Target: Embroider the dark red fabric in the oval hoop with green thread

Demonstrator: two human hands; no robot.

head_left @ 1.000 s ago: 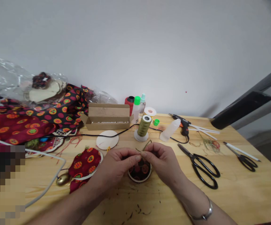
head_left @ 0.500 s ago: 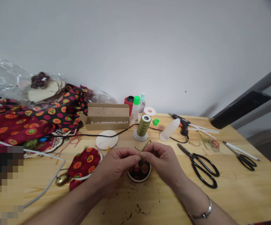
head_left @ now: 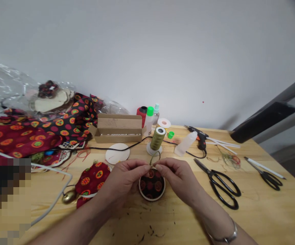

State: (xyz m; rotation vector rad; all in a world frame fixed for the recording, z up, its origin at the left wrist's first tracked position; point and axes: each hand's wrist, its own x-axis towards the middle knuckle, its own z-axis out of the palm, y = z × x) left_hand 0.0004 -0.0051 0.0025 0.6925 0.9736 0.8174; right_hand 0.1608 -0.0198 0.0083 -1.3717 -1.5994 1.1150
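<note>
A round disc (head_left: 152, 187) covered in dark flowered fabric, with a pale rim, is in front of me. At its top edge my left hand (head_left: 127, 178) and my right hand (head_left: 176, 175) nearly meet, thumbs and forefingers pinched. Between them a thin green cord (head_left: 152, 159) rises in a loop from the disc's top. The exact grip of the fingertips is partly hidden. Just behind stands a spool of olive thread (head_left: 157, 139) on a white base. A red flowered fabric disc (head_left: 91, 180) lies left of my left hand, partly covered by my wrist.
Large black scissors (head_left: 217, 183) lie to the right, with smaller scissors (head_left: 267, 177) beyond. A glue gun (head_left: 200, 136), a white squeeze bottle (head_left: 185, 143) and an open cardboard box (head_left: 118, 136) stand behind. A brass bell (head_left: 69, 196), a white disc (head_left: 117, 153) and flowered cloth (head_left: 22, 136) are left.
My hands have drawn slightly apart and up to the disc's top edge, so more of its fabric face shows. The cord's loop has shifted left. The whole view has shifted slightly.
</note>
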